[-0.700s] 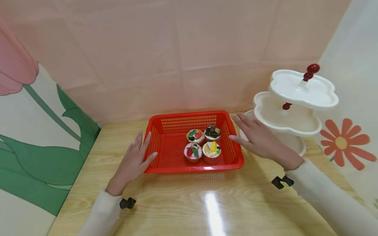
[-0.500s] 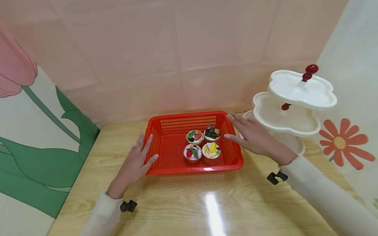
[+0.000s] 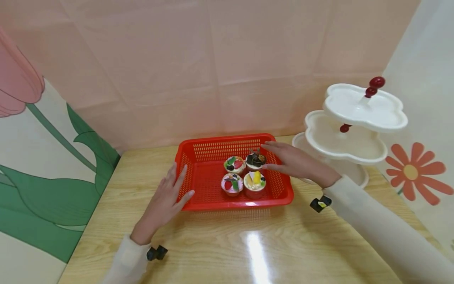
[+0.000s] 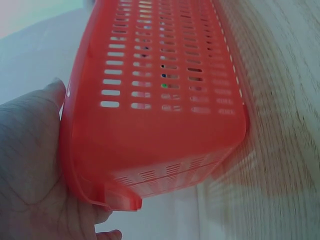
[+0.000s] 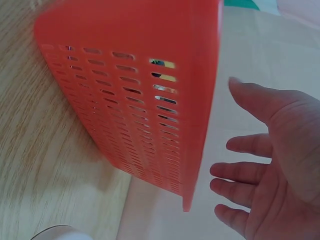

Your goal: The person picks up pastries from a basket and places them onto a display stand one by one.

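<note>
A red plastic basket (image 3: 209, 206) with slotted sides stands on the table. Several cupcakes sit together in its right half: a chocolate-topped cupcake (image 3: 252, 161), one with yellow fruit (image 3: 253, 184), a pink-creamed one (image 3: 227, 190) and one with a strawberry and green slice (image 3: 235, 164). My left hand (image 3: 160, 207) lies along the basket's left rim with fingers extended; in the left wrist view its thumb is at the rim (image 4: 70, 100). Above the basket's right side reaches my right hand (image 3: 298, 162), fingers extended beside the chocolate cupcake, holding nothing. The right wrist view shows it above the rim.
A white three-tier cake stand (image 3: 345, 142) with scalloped plates and red knobs stands just right of the basket. Behind the wooden table (image 3: 198, 240) hangs a pink cloth (image 3: 170, 79). Floral panels flank both sides.
My right hand has moved left, from outside the basket's right rim to over its right side near the chocolate cupcake. The left hand has shifted slightly right; the basket and cupcakes look still.
</note>
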Tool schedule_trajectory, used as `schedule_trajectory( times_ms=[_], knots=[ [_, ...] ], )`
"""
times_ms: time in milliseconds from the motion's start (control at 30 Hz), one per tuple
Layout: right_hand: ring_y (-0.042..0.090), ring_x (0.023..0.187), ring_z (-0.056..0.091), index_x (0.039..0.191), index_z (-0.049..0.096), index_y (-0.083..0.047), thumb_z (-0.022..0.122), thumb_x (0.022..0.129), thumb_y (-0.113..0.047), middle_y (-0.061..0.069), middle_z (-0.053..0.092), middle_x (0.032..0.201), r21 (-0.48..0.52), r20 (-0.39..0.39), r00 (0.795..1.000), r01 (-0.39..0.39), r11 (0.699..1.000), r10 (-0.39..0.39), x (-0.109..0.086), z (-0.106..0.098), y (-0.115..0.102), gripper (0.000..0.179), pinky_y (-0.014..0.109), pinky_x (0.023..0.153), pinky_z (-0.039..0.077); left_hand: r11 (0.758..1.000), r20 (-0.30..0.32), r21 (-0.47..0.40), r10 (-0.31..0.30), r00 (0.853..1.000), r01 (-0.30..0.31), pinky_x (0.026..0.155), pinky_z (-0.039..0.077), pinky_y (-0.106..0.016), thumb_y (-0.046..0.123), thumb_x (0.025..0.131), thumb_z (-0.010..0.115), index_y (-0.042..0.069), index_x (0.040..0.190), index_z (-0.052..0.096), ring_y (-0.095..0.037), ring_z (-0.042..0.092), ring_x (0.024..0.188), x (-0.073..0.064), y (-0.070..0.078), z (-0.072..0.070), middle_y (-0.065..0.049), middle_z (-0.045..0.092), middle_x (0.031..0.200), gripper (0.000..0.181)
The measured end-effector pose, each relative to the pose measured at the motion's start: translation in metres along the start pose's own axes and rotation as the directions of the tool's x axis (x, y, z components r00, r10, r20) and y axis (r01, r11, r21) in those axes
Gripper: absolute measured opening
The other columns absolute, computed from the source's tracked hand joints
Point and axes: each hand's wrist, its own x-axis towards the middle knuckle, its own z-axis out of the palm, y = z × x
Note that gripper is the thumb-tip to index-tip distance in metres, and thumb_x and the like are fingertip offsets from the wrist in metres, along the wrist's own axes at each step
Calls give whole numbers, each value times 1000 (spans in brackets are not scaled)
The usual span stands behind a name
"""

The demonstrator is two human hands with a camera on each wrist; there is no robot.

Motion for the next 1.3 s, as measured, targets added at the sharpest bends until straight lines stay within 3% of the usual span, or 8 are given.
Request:
schedule_trajectory(
  times_ms=[300, 467, 733, 900, 1067, 1233, 1300],
  knots=[
    [45, 137, 46, 148, 47, 3, 77, 90, -40, 25, 48, 150, -3, 36, 999, 27, 1000, -27, 18, 8, 7, 78, 58, 112, 36, 999, 23, -32, -31, 999, 31, 107, 36, -67, 58, 102, 48, 16, 165, 11, -33, -4, 156, -3, 4, 1, -15, -5, 170, 85],
    [42, 126, 56, 144, 53, 2, 80, 88, -37, 22, 59, 140, 13, 44, 998, 45, 999, -45, 28, 14, 12, 74, 57, 106, 44, 998, 48, -16, -54, 997, 55, 116, 28, -58, 65, 100, 44, 3, 162, 13, -30, -6, 156, -3, 7, 3, -15, -7, 170, 92],
    [39, 115, 63, 142, 55, 3, 86, 82, -35, 22, 64, 132, -38, 43, 998, 43, 998, -41, 41, 22, 19, 79, 55, 99, 48, 997, 52, -10, -75, 996, 75, 119, 22, -54, 65, 100, 44, -2, 161, 13, -30, -3, 156, -1, 7, 6, -15, -4, 170, 95],
    [39, 120, 61, 139, 57, 5, 88, 79, -35, 23, 64, 132, -74, 73, 997, 30, 997, -24, 50, 24, 20, 79, 56, 108, 41, 995, 50, -13, -97, 994, 98, 120, 22, -54, 67, 100, 42, -2, 161, 11, -30, -1, 156, -2, 8, 7, -14, -3, 170, 97],
    [36, 115, 63, 129, 64, 4, 92, 74, -35, 20, 69, 124, -131, 68, 996, 68, 989, -59, 57, 27, 23, 73, 56, 110, 37, 994, 50, -9, -107, 993, 107, 120, 21, -53, 67, 101, 40, -1, 161, 11, -30, -2, 156, -3, 9, 6, -13, -1, 170, 96],
    [32, 113, 65, 127, 67, 0, 94, 70, -34, 15, 73, 117, -135, 97, 994, 62, 989, -49, 64, 29, 21, 72, 63, 118, 16, 994, 38, 4, -106, 994, 106, 120, 22, -53, 62, 102, 42, -1, 161, 11, -33, 2, 156, -3, 8, 6, -14, 1, 170, 91],
    [32, 112, 65, 127, 67, -1, 94, 70, -34, 13, 73, 115, -129, 118, 993, 36, 991, -20, 65, 29, 20, 72, 63, 118, 15, 994, 31, 5, -105, 994, 105, 120, 22, -53, 60, 103, 43, -2, 161, 12, -34, 3, 156, -3, 8, 7, -15, 2, 170, 90]
  ],
)
